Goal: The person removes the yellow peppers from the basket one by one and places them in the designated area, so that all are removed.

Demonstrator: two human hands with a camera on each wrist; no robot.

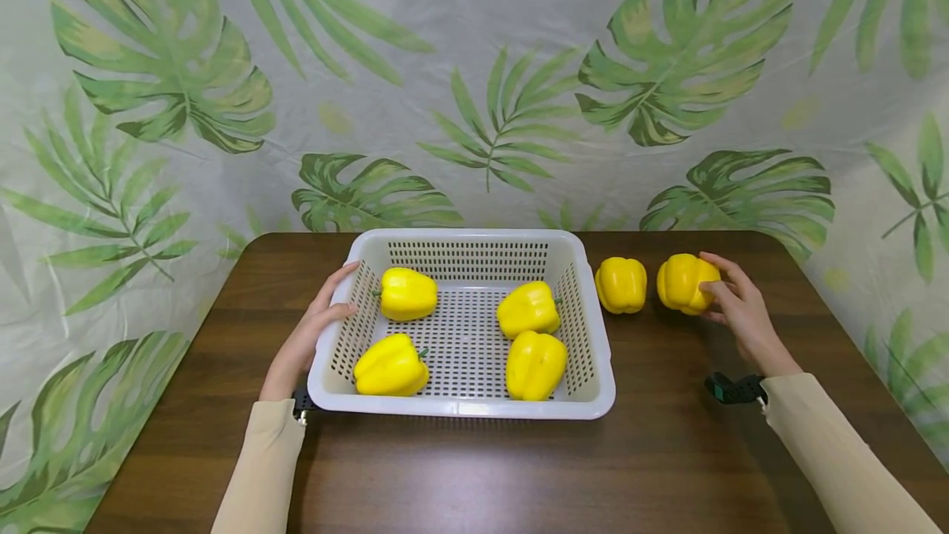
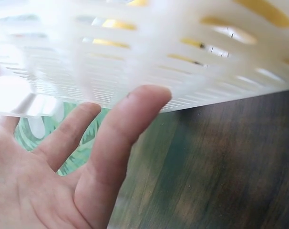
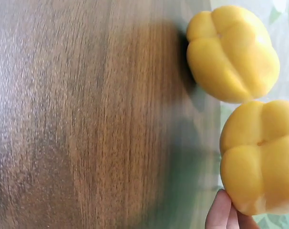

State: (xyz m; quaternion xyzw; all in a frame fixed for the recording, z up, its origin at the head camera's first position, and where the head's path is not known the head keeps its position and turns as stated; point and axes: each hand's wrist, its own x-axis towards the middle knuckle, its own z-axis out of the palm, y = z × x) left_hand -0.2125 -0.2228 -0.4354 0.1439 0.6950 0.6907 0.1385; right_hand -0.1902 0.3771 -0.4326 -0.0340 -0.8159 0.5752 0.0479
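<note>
A white perforated plastic basket (image 1: 460, 409) sits on the table with several yellow bell peppers in it, among them one pepper (image 1: 409, 293) at the back left and another (image 1: 536, 365) at the front right. My left hand (image 1: 315, 332) touches the basket's left side; in the left wrist view its fingers (image 2: 113, 138) are fairly straight against the slotted wall. To the right of the basket, my right hand (image 1: 745, 311) holds a yellow bell pepper (image 1: 685, 283) between thumb and fingers. Beside it, nearer the basket, stands another yellow bell pepper (image 1: 621, 285).
Under everything is a dark brown wooden table (image 1: 474, 476) with rounded back corners. Behind its back edge hangs a pale cloth (image 1: 519, 15) printed with green leaves. Each wrist wears a black strap, such as the right strap (image 1: 734, 388).
</note>
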